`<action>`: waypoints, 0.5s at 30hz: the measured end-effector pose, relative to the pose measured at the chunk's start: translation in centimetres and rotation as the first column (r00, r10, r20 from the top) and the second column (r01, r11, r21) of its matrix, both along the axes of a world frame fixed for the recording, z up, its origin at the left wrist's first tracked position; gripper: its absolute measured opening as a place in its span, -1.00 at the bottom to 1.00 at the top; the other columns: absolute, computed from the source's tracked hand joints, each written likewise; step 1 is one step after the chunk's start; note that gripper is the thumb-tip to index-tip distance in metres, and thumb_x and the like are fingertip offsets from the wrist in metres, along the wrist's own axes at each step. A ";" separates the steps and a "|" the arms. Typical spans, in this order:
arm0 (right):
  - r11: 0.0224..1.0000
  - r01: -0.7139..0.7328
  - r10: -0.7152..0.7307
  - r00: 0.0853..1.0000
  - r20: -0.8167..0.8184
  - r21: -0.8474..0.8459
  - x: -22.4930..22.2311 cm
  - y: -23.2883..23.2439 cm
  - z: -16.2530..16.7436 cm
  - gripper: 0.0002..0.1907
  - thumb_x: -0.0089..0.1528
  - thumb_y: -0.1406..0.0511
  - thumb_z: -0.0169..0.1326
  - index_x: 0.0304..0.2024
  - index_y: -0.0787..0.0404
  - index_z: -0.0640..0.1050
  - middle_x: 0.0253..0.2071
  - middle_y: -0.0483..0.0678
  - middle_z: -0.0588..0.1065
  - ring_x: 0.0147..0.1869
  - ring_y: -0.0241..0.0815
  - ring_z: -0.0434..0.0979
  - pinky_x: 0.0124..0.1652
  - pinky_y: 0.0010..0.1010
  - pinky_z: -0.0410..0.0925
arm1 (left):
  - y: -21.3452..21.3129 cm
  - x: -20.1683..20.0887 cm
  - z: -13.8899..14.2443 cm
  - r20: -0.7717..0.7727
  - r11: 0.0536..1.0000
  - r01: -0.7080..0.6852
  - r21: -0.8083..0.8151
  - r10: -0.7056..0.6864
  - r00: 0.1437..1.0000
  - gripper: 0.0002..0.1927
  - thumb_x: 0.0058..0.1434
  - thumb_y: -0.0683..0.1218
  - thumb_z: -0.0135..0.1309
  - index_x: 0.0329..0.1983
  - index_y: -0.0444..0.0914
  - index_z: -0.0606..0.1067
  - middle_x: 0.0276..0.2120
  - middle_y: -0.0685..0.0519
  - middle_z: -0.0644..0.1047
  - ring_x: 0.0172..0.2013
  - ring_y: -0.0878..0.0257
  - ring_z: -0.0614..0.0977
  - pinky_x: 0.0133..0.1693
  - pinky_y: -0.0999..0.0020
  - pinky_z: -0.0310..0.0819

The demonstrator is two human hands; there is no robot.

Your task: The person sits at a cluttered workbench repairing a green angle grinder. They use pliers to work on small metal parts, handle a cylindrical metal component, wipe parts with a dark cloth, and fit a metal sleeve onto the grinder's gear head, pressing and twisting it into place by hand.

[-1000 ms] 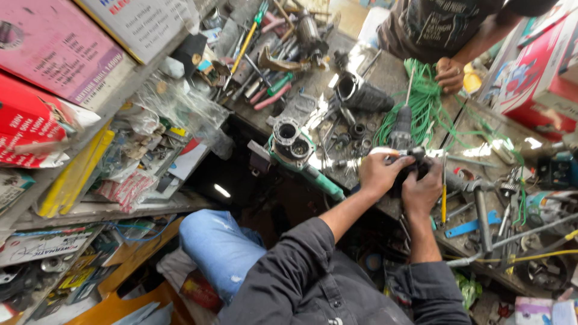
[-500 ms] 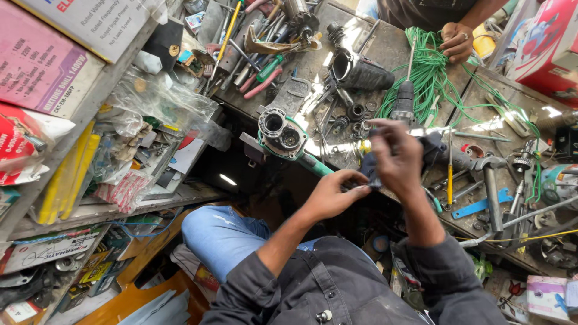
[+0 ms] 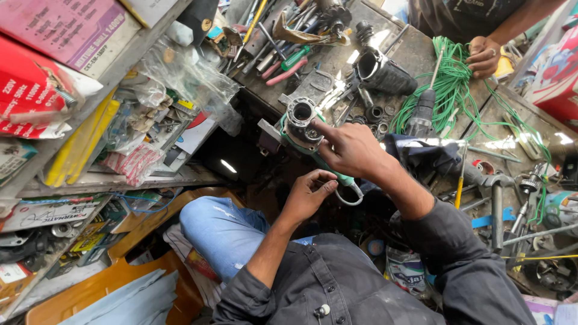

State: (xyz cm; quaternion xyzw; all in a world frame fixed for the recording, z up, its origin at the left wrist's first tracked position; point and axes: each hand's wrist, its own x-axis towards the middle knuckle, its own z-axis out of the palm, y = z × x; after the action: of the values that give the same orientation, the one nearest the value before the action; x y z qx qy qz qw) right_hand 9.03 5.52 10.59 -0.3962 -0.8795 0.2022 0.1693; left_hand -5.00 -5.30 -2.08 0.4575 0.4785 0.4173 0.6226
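Observation:
A green power tool (image 3: 330, 165) with a bare metal gear head (image 3: 300, 120) lies at the near edge of a cluttered workbench (image 3: 415, 51). My right hand (image 3: 352, 149) rests over the green body and grips it, the forefinger stretched out to the gear head. My left hand (image 3: 307, 194) hovers just below the tool with bent fingers and nothing seen in them, next to a grey cord loop (image 3: 351, 198). A dark cloth (image 3: 424, 153) lies to the right of my right wrist.
Another person's hand (image 3: 484, 57) rests on a coil of green wire (image 3: 451, 90) at the far side. A black motor housing (image 3: 385, 72), pliers (image 3: 288, 67), a yellow screwdriver (image 3: 460, 183) and metal parts cover the bench. Shelves with boxes (image 3: 54, 36) and bags (image 3: 180, 78) stand left.
Both hands have left the dark item on the right and moved left to the green power tool. My right hand now lies on it; the left has dropped below it.

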 end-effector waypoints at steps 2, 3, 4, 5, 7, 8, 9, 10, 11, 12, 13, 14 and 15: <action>0.999 0.019 -0.015 0.996 0.090 -0.044 -0.5 0.0 -0.4 -0.67 0.15 0.26 0.04 -0.04 0.22 0.46 -0.60 0.20 0.46 -0.44 0.32 0.50 -0.38 0.10 0.32 | -0.4 -0.3 -0.3 -0.018 1.000 -0.008 0.001 0.008 1.000 -0.76 0.30 -0.07 0.21 -0.05 -0.30 0.59 -0.35 0.19 0.58 -0.33 0.48 0.51 -0.26 0.50 0.41; 0.998 0.030 -0.022 0.991 0.134 -0.057 -0.7 0.2 -0.5 -0.74 0.17 0.26 0.04 -0.11 0.22 0.45 -0.60 0.21 0.45 -0.42 0.33 0.49 -0.36 0.11 0.33 | -0.3 -0.5 -0.5 -0.042 1.000 -0.009 0.021 0.010 0.999 -0.75 0.30 -0.06 0.21 -0.06 -0.30 0.59 -0.36 0.18 0.59 -0.33 0.48 0.51 -0.26 0.50 0.41; 0.998 0.030 -0.023 0.990 0.140 -0.053 -0.9 0.3 -0.7 -0.75 0.17 0.26 0.04 -0.14 0.23 0.43 -0.59 0.21 0.45 -0.41 0.34 0.49 -0.35 0.12 0.33 | -0.3 -0.7 -0.6 -0.067 0.999 -0.009 0.042 0.012 0.998 -0.75 0.30 -0.05 0.21 -0.06 -0.30 0.59 -0.37 0.18 0.59 -0.32 0.48 0.52 -0.25 0.50 0.42; 0.998 0.030 -0.023 0.989 0.145 -0.047 -1.0 0.4 -0.7 -0.76 0.17 0.25 0.04 -0.17 0.24 0.42 -0.59 0.21 0.46 -0.41 0.34 0.49 -0.35 0.13 0.34 | -0.3 -0.9 -0.7 -0.067 0.999 -0.020 0.044 0.023 0.997 -0.75 0.30 -0.05 0.21 -0.06 -0.29 0.59 -0.36 0.18 0.58 -0.32 0.48 0.51 -0.26 0.51 0.41; 0.999 0.009 -0.001 0.990 0.138 -0.052 -1.2 0.7 -0.8 -0.74 0.16 0.24 0.05 -0.19 0.27 0.39 -0.58 0.22 0.46 -0.40 0.36 0.49 -0.35 0.14 0.33 | -0.3 -1.2 -0.9 -0.068 0.998 -0.041 0.055 0.045 0.997 -0.75 0.31 -0.04 0.20 -0.06 -0.29 0.59 -0.34 0.20 0.57 -0.32 0.49 0.48 -0.27 0.51 0.38; 0.998 -0.014 0.022 0.992 0.128 -0.061 -1.2 0.9 -0.7 -0.71 0.14 0.23 0.07 -0.19 0.27 0.39 -0.58 0.23 0.46 -0.39 0.37 0.49 -0.35 0.16 0.33 | -0.2 -1.3 -1.0 -0.042 0.997 -0.048 0.062 0.051 0.998 -0.76 0.31 -0.05 0.20 -0.06 -0.29 0.59 -0.33 0.20 0.58 -0.30 0.49 0.49 -0.25 0.52 0.39; 0.997 -0.033 0.042 0.992 0.116 -0.071 -1.3 1.0 -0.7 -0.69 0.13 0.22 0.08 -0.18 0.28 0.38 -0.57 0.25 0.46 -0.39 0.38 0.48 -0.36 0.17 0.32 | -0.1 -1.3 -1.0 -0.019 0.996 -0.051 0.069 0.053 0.998 -0.77 0.32 -0.05 0.20 -0.06 -0.29 0.59 -0.32 0.20 0.58 -0.29 0.50 0.50 -0.23 0.52 0.39; 0.997 -0.019 0.030 0.988 0.148 -0.078 -1.4 1.2 -0.6 -0.68 0.13 0.22 0.08 -0.17 0.28 0.38 -0.56 0.25 0.47 -0.39 0.38 0.49 -0.36 0.17 0.33 | -0.1 -1.3 -1.0 0.005 0.995 -0.055 0.078 0.054 0.998 -0.78 0.32 -0.06 0.20 -0.06 -0.28 0.59 -0.31 0.20 0.58 -0.27 0.50 0.51 -0.21 0.53 0.40; 0.997 -0.004 0.018 0.983 0.181 -0.082 -1.4 1.2 -0.5 -0.67 0.12 0.21 0.08 -0.16 0.28 0.38 -0.56 0.25 0.47 -0.39 0.39 0.49 -0.36 0.17 0.34 | 0.0 -1.3 -1.0 0.009 0.994 -0.060 0.088 0.060 0.998 -0.78 0.32 -0.06 0.20 -0.06 -0.28 0.59 -0.31 0.21 0.58 -0.27 0.50 0.50 -0.21 0.54 0.40; 0.996 0.013 0.006 0.976 0.216 -0.089 -1.5 1.2 -0.5 -0.66 0.12 0.20 0.09 -0.16 0.27 0.38 -0.55 0.25 0.48 -0.40 0.39 0.49 -0.36 0.17 0.35 | 0.1 -1.3 -1.0 0.014 0.994 -0.065 0.093 0.064 0.998 -0.78 0.32 -0.07 0.20 -0.06 -0.28 0.59 -0.30 0.21 0.58 -0.28 0.51 0.50 -0.22 0.54 0.39; 0.997 0.007 0.012 0.975 0.224 -0.083 -1.5 1.3 -0.4 -0.65 0.12 0.19 0.09 -0.15 0.27 0.38 -0.55 0.25 0.48 -0.39 0.39 0.49 -0.36 0.17 0.35 | 0.2 -1.3 -0.9 0.022 0.993 -0.070 0.099 0.069 0.997 -0.78 0.32 -0.07 0.20 -0.06 -0.28 0.59 -0.29 0.21 0.58 -0.29 0.51 0.49 -0.22 0.55 0.39; 0.997 0.002 0.016 0.973 0.232 -0.076 -1.6 1.3 -0.4 -0.64 0.12 0.18 0.10 -0.15 0.27 0.38 -0.54 0.25 0.48 -0.38 0.40 0.49 -0.36 0.18 0.34 | 0.2 -1.3 -0.7 0.029 0.996 -0.073 0.058 0.072 0.997 -0.78 0.32 -0.06 0.21 -0.06 -0.27 0.60 -0.34 0.21 0.55 -0.34 0.50 0.47 -0.28 0.54 0.36; 0.997 -0.002 0.019 0.971 0.239 -0.071 -1.6 1.3 -0.3 -0.63 0.13 0.17 0.10 -0.14 0.27 0.38 -0.54 0.25 0.49 -0.37 0.40 0.50 -0.36 0.18 0.34 | 0.3 -1.4 -0.6 0.036 0.997 -0.074 0.015 0.073 0.997 -0.77 0.31 -0.05 0.22 -0.06 -0.27 0.60 -0.39 0.21 0.52 -0.39 0.49 0.45 -0.34 0.53 0.33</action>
State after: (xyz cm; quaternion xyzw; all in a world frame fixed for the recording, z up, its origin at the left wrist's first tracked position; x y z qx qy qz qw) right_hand 7.47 6.78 10.29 -0.4186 -0.8880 0.1845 0.0466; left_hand -6.41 -5.05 -2.66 0.4370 0.4806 0.4517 0.6115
